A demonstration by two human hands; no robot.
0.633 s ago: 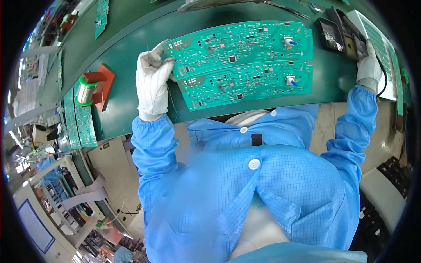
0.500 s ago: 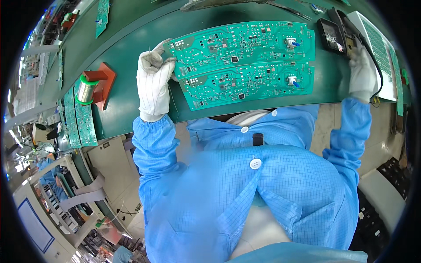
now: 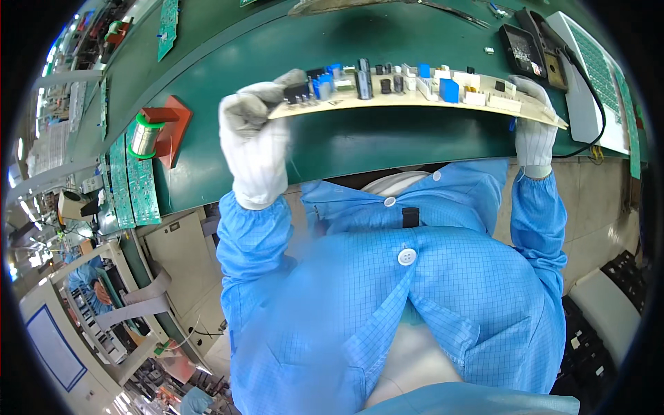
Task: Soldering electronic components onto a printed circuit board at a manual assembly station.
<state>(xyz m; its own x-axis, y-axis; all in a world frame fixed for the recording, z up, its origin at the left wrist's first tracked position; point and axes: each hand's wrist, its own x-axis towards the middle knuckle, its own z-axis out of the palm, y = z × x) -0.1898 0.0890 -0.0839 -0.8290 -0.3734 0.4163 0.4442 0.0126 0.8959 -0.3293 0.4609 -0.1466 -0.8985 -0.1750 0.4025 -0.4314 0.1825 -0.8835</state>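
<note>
A circuit board panel [image 3: 408,102] is held up off the green bench between my two gloved hands, seen nearly edge-on. Its cream-coloured underside edge faces me, and upright parts line its far side: black cylinders, blue blocks and white connectors. My left hand [image 3: 256,145] grips the left end, fingers closed around the edge. At the other end, my right hand [image 3: 535,135] is closed on the board, its fingers partly hidden behind it. Both hands wear white gloves with greyish fingertips. A blue shaft pokes out beneath the board near my right hand.
On the left, a solder wire spool [image 3: 144,137] sits on a red stand [image 3: 178,131], beside several green boards [image 3: 142,190]. A black open box [image 3: 521,52] and a white tray [image 3: 584,114] of green boards lie at right. Tweezers [image 3: 460,14] rest at the far edge.
The board panel has been lifted and tipped from flat to nearly edge-on, showing its tall components. My right hand has come from beside the black box to the panel's right end.
</note>
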